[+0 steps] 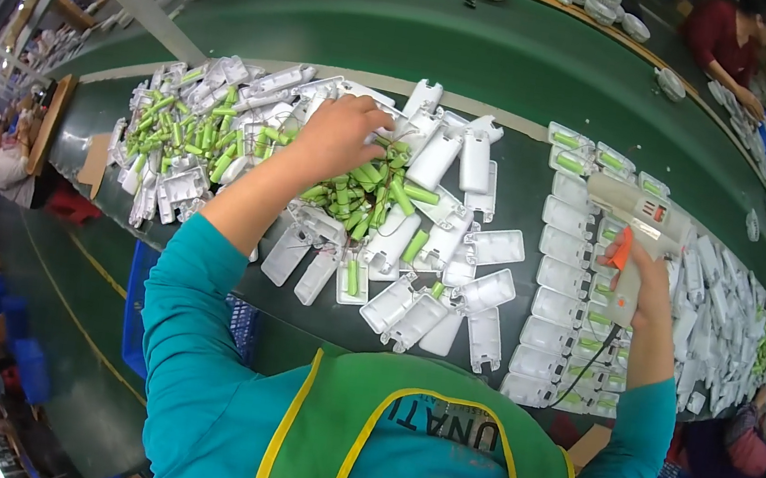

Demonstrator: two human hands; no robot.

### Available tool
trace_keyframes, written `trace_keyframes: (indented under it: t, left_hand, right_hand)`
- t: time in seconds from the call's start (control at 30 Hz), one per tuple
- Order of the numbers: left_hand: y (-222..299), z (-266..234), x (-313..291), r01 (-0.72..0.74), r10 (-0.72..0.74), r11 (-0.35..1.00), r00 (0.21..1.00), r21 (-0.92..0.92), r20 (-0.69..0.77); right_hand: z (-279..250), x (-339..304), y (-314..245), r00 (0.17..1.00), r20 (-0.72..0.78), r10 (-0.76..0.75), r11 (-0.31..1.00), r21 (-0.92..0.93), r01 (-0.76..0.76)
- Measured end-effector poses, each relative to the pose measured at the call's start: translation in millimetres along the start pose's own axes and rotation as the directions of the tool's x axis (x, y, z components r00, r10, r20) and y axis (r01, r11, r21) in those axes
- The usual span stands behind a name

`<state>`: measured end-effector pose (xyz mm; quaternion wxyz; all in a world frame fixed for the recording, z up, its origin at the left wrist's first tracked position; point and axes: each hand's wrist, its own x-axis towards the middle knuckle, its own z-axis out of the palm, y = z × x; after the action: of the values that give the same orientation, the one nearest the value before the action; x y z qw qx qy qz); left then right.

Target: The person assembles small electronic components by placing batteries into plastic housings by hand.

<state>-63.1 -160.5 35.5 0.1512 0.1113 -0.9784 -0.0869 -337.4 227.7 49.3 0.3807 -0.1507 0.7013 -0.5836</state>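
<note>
Fingers of the right hand (652,286), at 3 o'clock, clamped round the handle of a pale gun-shaped tool (636,210), 1 finger by the orange trigger (622,249). Wrapped grip presumably steadies the weight; front end points toward 10 o'clock. Black cord (587,367) trails toward 7 o'clock.

Left hand (343,137), 11 o'clock: fingers bent, slightly apart, down among heaped white casings (437,159) and green cells (342,200). Cannot tell whether it pinches anything.

Beneath and beside the tool: 2 columns of casings (557,275), edge to edge, hollow side up, probably so each interior can be reached. Cells sit inside several, clear at the 2 o'clock end.

Between the hands: loose casings, some hollow side up, some turned over. More wired cells heaped at 10 o'clock.

Beyond the right hand: jumbled mound of casings (715,292). At 8 o'clock, below table level: blue crate (138,304), contents not made out. At 12 o'clock: green belt (409,39).
</note>
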Motion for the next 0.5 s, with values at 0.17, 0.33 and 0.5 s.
trace_keyframes:
  t: [0.17,0.33,0.5]
  left_hand:
    - [1,6,8,0.071,-0.07,0.997,0.99,-0.009,0.119]
    - [37,-26,25,-0.056,0.047,0.982,0.997,-0.181,-0.056]
    - [74,-19,52,0.109,-0.025,0.756,0.99,-0.646,0.137]
  right_hand:
    - [13,-10,-2,1.0,-0.015,-0.003,0.999,-0.054,0.002]
    - [12,-11,2,0.999,-0.018,0.043,0.997,-0.063,-0.044]
    - [10,-3,7,0.999,0.024,0.047,0.997,-0.065,-0.046]
